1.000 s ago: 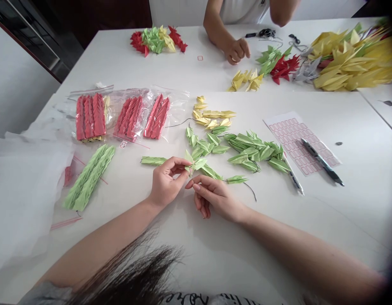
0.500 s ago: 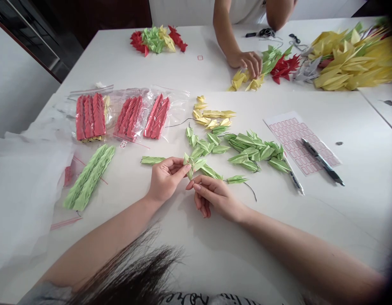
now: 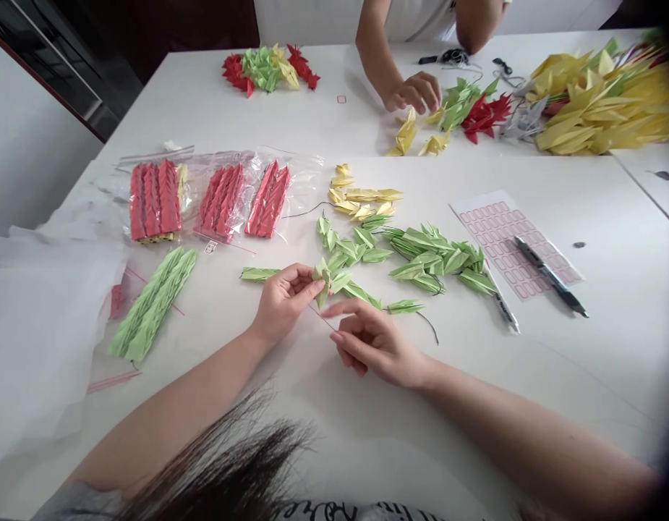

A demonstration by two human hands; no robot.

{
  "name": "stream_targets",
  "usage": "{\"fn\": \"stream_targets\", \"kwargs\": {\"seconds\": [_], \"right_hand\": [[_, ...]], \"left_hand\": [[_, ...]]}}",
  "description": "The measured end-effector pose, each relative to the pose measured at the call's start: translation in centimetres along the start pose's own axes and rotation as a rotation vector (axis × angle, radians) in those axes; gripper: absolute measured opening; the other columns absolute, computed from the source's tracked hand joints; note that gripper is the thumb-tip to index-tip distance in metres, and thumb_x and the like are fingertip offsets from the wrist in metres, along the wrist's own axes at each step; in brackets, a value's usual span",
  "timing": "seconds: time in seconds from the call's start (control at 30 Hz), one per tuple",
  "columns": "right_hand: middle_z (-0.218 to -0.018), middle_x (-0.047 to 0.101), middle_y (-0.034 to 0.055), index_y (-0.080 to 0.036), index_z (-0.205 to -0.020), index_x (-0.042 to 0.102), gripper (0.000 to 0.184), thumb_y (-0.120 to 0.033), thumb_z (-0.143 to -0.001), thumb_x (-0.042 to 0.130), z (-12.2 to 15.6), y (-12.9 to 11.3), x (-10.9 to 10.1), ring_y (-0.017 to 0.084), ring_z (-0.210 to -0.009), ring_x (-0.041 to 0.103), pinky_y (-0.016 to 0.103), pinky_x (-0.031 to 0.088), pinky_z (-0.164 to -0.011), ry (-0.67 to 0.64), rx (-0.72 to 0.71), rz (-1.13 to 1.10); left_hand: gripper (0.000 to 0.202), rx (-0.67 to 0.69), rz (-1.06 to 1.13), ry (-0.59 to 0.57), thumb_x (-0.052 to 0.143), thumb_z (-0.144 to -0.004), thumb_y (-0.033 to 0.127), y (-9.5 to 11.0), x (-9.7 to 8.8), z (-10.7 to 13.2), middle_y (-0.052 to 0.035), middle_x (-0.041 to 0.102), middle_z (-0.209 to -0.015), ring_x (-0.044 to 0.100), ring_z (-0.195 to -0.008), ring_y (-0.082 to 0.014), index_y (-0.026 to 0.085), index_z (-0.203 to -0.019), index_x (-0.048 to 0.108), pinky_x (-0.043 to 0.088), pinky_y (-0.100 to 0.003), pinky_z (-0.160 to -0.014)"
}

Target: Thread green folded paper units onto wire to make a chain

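My left hand [image 3: 283, 300] pinches a small green folded paper piece [image 3: 323, 281] at the near end of a strand of green paper pieces [image 3: 349, 255] threaded on dark wire. My right hand [image 3: 375, 340] lies just right of it, fingers curled, thumb and forefinger pinched on a thin wire [image 3: 323, 316] that runs down from the piece. A single green piece [image 3: 404, 307] on a wire lies beyond my right hand. Another loose green piece [image 3: 258, 273] lies left of my left hand.
Bags of red folded pieces [image 3: 215, 199], a green stack [image 3: 152, 302], yellow pieces [image 3: 361, 195], a green pile [image 3: 437, 257], a label sheet [image 3: 510, 242] and a pen [image 3: 551, 276] lie on the white table [image 3: 610, 325]. Another person's hand [image 3: 415, 92] works opposite, by yellow paper flowers [image 3: 599, 101].
My right hand has drawn back toward me and to the right, pulling the wire out below the green piece. Across the table, the other person's hand moved over the yellow pieces.
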State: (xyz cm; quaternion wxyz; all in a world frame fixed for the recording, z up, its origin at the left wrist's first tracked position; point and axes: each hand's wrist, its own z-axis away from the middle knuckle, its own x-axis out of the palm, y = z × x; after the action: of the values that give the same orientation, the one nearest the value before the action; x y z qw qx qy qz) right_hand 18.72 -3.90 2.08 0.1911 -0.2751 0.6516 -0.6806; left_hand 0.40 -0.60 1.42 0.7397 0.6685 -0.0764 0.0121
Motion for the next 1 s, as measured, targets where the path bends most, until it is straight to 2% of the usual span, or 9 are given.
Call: {"fn": "stream_targets", "kwargs": {"seconds": [0.13, 0.27, 0.33, 0.43, 0.53, 0.63, 0.73, 0.87, 1.0], "right_hand": [[-0.078, 0.070, 0.0057, -0.014, -0.102, 0.067, 0.012, -0.022, -0.097, 0.060, 0.1, -0.6, -0.5, 0.013, -0.064, 0.069, 0.024, 0.057, -0.057, 0.104, -0.262, 0.116], [-0.100, 0.074, 0.0085, -0.019, -0.117, 0.068, 0.031, -0.013, -0.087, 0.072, -0.3, -0.9, -1.0, 0.020, -0.090, 0.074, 0.034, 0.064, -0.077, 0.179, -0.394, 0.139], [-0.096, 0.075, 0.0063, -0.022, -0.114, 0.070, 0.024, -0.013, -0.092, 0.066, -0.4, -1.0, -1.2, 0.018, -0.084, 0.074, 0.033, 0.064, -0.073, 0.248, -0.410, 0.162], [-0.074, 0.070, 0.0021, -0.024, -0.105, 0.076, 0.017, -0.024, -0.098, 0.060, -0.6, -0.9, -1.7, 0.015, -0.066, 0.069, 0.030, 0.060, -0.062, 0.417, -0.453, 0.318], [-0.070, 0.064, 0.0029, -0.025, -0.096, 0.078, 0.023, -0.038, -0.098, 0.059, -0.9, -0.5, -2.1, 0.017, -0.071, 0.063, 0.031, 0.056, -0.064, 0.528, -0.458, 0.421], [-0.077, 0.065, 0.0040, -0.021, -0.087, 0.074, 0.033, -0.041, -0.101, 0.051, -1.1, 0.1, -2.1, 0.015, -0.067, 0.062, 0.029, 0.055, -0.062, 0.530, -0.396, 0.294], [-0.070, 0.065, 0.0024, -0.020, -0.082, 0.068, 0.034, -0.041, -0.102, 0.050, -1.2, 0.4, -1.7, 0.013, -0.060, 0.062, 0.027, 0.054, -0.057, 0.524, -0.325, 0.209], [-0.071, 0.067, 0.0045, -0.019, -0.081, 0.066, 0.039, -0.048, -0.101, 0.049, -1.1, 0.4, -1.4, 0.015, -0.060, 0.064, 0.029, 0.055, -0.057, 0.484, -0.289, 0.305], [-0.072, 0.067, 0.0047, -0.019, -0.084, 0.066, 0.036, -0.041, -0.103, 0.046, -0.9, 0.4, -1.4, 0.015, -0.063, 0.064, 0.028, 0.054, -0.059, 0.433, -0.353, 0.430]], "left_hand": [[0.011, 0.008, -0.018, -0.092, 0.070, -0.077, 0.022, -0.2, -0.6, -0.3, -0.0033, 0.071, -0.083, 0.065, -0.077, -0.0147, 0.016, -0.086, 0.068, 0.050, -0.027, -0.074], [0.016, 0.015, -0.061, -0.199, 0.057, -0.079, 0.020, -0.1, -1.1, -0.3, -0.0012, 0.067, -0.077, 0.055, -0.069, -0.0124, 0.017, -0.087, 0.070, 0.043, -0.025, -0.065], [0.023, 0.005, -0.114, -0.252, 0.052, -0.078, 0.018, -0.1, -1.2, -0.2, -0.0011, 0.065, -0.075, 0.052, -0.067, -0.0127, 0.017, -0.090, 0.072, 0.042, -0.026, -0.065], [0.030, 0.002, -0.215, -0.325, 0.048, -0.078, 0.015, 0.0, -1.1, 0.0, -0.0034, 0.065, -0.083, 0.053, -0.073, -0.0145, 0.017, -0.095, 0.073, 0.042, -0.028, -0.069], [0.035, 0.056, -0.329, -0.398, 0.044, -0.080, 0.013, 0.2, -1.0, 0.1, -0.0049, 0.066, -0.090, 0.055, -0.079, -0.0164, 0.018, -0.099, 0.073, 0.043, -0.029, -0.072], [0.039, 0.109, -0.413, -0.465, 0.041, -0.080, 0.011, 0.4, -0.9, 0.3, -0.0052, 0.067, -0.091, 0.056, -0.081, -0.0167, 0.017, -0.101, 0.072, 0.043, -0.030, -0.075], [0.038, 0.140, -0.465, -0.500, 0.040, -0.079, 0.009, 0.6, -0.7, 0.4, -0.0050, 0.068, -0.090, 0.057, -0.080, -0.0171, 0.017, -0.100, 0.071, 0.044, -0.030, -0.076], [0.037, 0.174, -0.500, -0.539, 0.040, -0.080, 0.009, 0.8, -0.6, 0.5, -0.0055, 0.067, -0.090, 0.059, -0.082, -0.0182, 0.017, -0.101, 0.070, 0.045, -0.030, -0.076], [0.036, 0.177, -0.497, -0.559, 0.041, -0.081, 0.010, 0.8, -0.6, 0.5, -0.0057, 0.068, -0.093, 0.059, -0.085, -0.0187, 0.018, -0.103, 0.068, 0.045, -0.030, -0.078]]}}
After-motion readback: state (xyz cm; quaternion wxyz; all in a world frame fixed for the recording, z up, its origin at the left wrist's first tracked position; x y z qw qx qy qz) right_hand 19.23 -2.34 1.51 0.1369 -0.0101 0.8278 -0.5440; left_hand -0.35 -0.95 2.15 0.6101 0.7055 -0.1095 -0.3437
